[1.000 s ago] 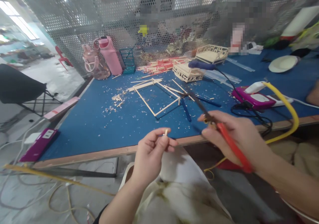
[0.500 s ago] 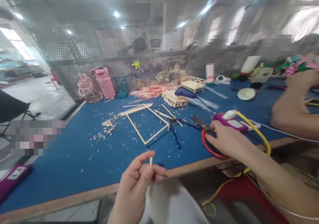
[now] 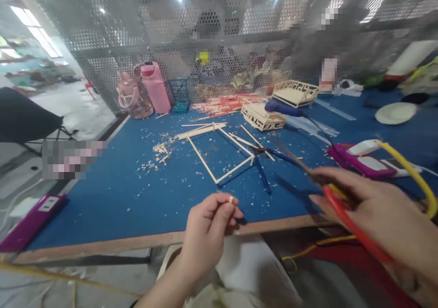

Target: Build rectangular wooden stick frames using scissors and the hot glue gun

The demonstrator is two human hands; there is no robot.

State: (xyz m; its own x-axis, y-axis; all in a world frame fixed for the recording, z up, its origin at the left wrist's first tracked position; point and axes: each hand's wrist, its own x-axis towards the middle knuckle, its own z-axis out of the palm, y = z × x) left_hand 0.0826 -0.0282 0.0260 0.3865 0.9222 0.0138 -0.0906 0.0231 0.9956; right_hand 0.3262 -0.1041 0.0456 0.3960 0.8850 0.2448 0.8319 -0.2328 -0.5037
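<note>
My left hand (image 3: 210, 228) is closed in a pinch on a short piece of wooden stick (image 3: 232, 200), in front of the table's near edge. In my right hand (image 3: 379, 207), at the right, are red-handled scissors (image 3: 333, 200), lifted off the table with dark blades pointing left and away; they are somewhat blurred. Beyond my left hand lies a four-sided frame of thin sticks (image 3: 201, 159). Blue-handled pliers (image 3: 263, 175) rest open at its right corner. Loose sticks (image 3: 201, 131) lie along its far side.
Wood scraps (image 3: 160, 150) dot the blue table (image 3: 112, 198). Behind are small wooden trays (image 3: 262, 118), a blue glue gun (image 3: 285, 109), red-and-pale sticks (image 3: 226, 105) and a pink bottle (image 3: 156, 89). Purple power strips stand at right (image 3: 362, 162) and left (image 3: 34, 221).
My right hand has raised the scissors from the table and brought them nearer. My left hand still pinches the stick piece. The view has shifted, and the other person's arm has left it.
</note>
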